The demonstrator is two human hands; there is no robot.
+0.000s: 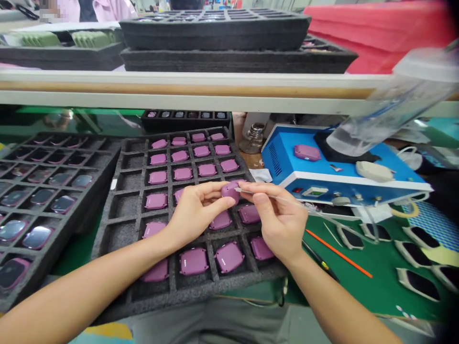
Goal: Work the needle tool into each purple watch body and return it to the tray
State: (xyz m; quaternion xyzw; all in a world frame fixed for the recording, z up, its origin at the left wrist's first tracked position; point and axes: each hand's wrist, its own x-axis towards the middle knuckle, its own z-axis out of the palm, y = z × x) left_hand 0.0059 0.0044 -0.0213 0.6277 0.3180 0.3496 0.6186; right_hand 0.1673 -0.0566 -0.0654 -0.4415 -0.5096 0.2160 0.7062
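My left hand (pixel 193 212) pinches a small purple watch case (pixel 230 190) above the middle of a black foam tray (pixel 124 206). My right hand (pixel 283 222) grips a thin dispensing needle (pixel 247 192), its tip at the case's right edge; whether it touches I cannot tell. From the needle a clear hose (pixel 322 217) runs right, toward the blue machine. Rows of purple watch cases (pixel 193 261) fill most cells of the tray under my hands, and its left column holds none.
At left stands another foam tray (pixel 114 145) with glossy dark-faced watch cases. The blue machine (pixel 281 143) at right carries a purple case and a blurred clear cylinder (pixel 380 112). Beige watch frames (pixel 418 284) and an orange stick (pixel 339 253) lie on the green mat. A shelf (pixel 179 93) spans the back.
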